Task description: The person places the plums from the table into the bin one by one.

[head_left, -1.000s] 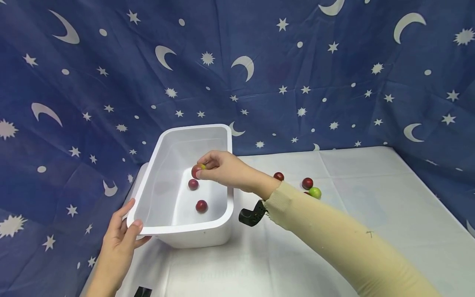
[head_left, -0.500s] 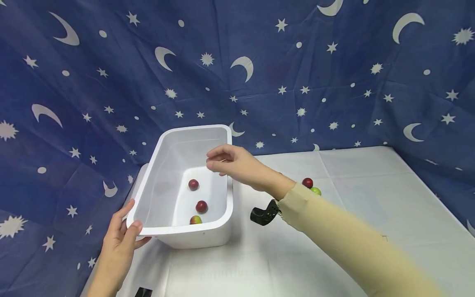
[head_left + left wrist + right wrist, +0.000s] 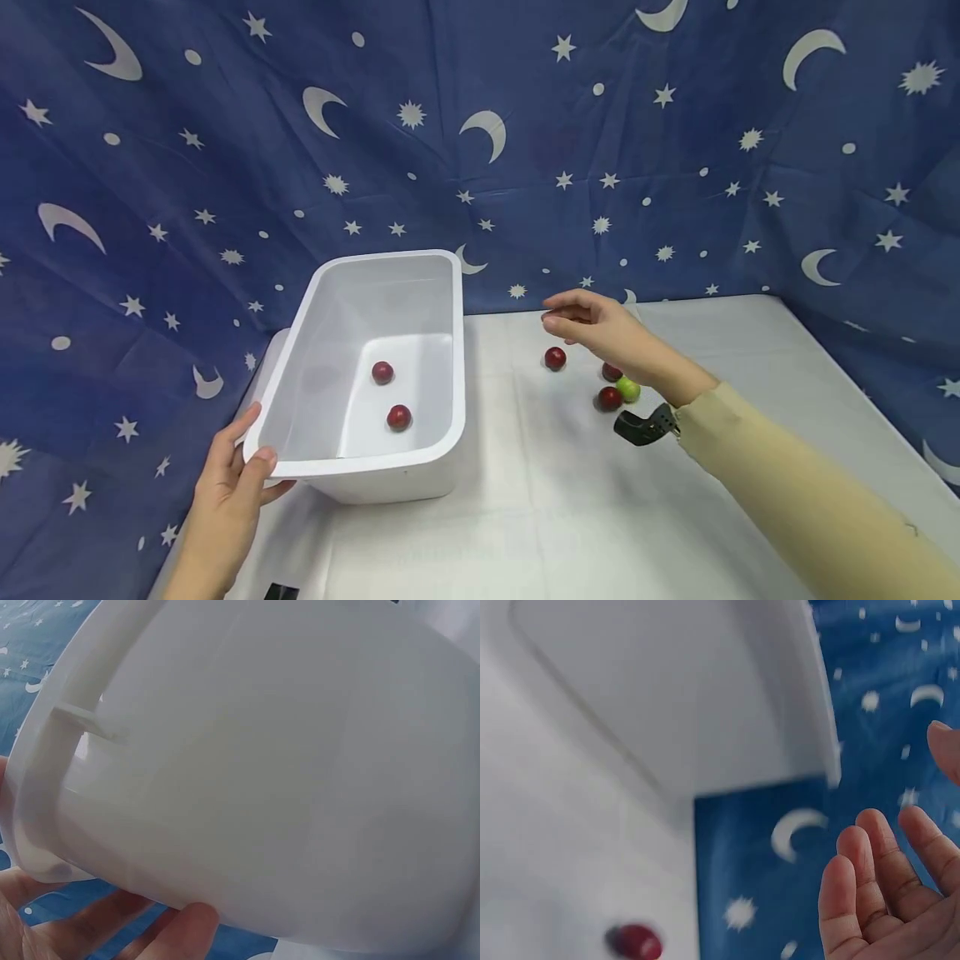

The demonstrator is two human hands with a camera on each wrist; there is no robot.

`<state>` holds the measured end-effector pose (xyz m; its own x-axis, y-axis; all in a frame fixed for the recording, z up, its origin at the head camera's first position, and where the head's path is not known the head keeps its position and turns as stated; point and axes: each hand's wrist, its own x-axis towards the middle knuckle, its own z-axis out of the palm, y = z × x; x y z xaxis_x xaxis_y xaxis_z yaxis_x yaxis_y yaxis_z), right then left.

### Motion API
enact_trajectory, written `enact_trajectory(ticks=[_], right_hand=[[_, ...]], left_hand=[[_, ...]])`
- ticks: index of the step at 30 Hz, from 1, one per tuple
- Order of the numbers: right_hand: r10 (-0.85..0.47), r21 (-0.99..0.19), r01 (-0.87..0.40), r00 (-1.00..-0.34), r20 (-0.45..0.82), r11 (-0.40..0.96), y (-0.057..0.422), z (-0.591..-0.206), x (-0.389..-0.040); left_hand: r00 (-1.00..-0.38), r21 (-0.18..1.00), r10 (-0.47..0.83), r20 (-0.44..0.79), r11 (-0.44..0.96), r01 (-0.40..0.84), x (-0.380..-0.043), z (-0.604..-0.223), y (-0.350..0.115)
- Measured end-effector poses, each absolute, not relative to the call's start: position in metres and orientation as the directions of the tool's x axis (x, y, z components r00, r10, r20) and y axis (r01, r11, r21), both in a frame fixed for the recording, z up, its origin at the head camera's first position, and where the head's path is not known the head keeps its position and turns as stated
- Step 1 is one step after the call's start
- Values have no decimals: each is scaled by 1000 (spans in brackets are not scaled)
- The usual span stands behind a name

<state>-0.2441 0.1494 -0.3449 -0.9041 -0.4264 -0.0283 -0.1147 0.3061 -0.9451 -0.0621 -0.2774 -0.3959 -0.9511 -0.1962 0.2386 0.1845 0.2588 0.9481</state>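
My left hand (image 3: 225, 500) grips the near left corner of a white plastic tub (image 3: 431, 454), thumb over the rim. In the left wrist view the tub's outer wall (image 3: 247, 772) fills most of the frame, with the fingers (image 3: 97, 919) along its edge. Two small dark red fruits, plum-like, lie inside: one farther back (image 3: 382, 372) and one nearer (image 3: 399, 417). My right hand (image 3: 607, 329) is over the table right of the tub, fingers loosely bent and holding nothing. Just below its fingertips sits another red fruit (image 3: 555, 358), blurred in the right wrist view.
Right of that fruit, two red fruits and a green fruit (image 3: 628, 389) cluster on the white-covered table (image 3: 480, 550), partly under the right wrist. A blue cloth (image 3: 525, 150) with moons and stars hangs behind the table and on the left.
The right hand let go of a red and green fruit inside the tub, then moved right, out over the table. That fruit is now hidden behind the near wall. The left hand keeps its grip.
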Motion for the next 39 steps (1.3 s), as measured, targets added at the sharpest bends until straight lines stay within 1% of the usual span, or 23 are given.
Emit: enact_trajectory(ticks=[10,19,25,29,32,39], right_hand=[[-309,-922,3,-942,-133,388,206,-389,-248],[-235,-892,75,-952,-198,446,243,-422,-244],[-168,-855,156,-948,-270,495,257,-443,-246],[-119,-807,217,-935,-333,550,261,-454,-247],[-112,-788,238,-926,-360,568,263,-460,-248],[-142,-804,242,-917,-372,543,264,-469,-247]], left_hand=[[-955,949,-190,230,260,177,-61,-393,-275],[-951,947,-187,247,255,195,-61,-391,-275],[-953,950,-187,240,250,190,-61,-391,-275],[-954,952,-189,235,244,186,-62,-392,-276],[-954,952,-192,232,247,182,-62,-393,-277],[-953,948,-193,233,266,178,-62,-394,-278]])
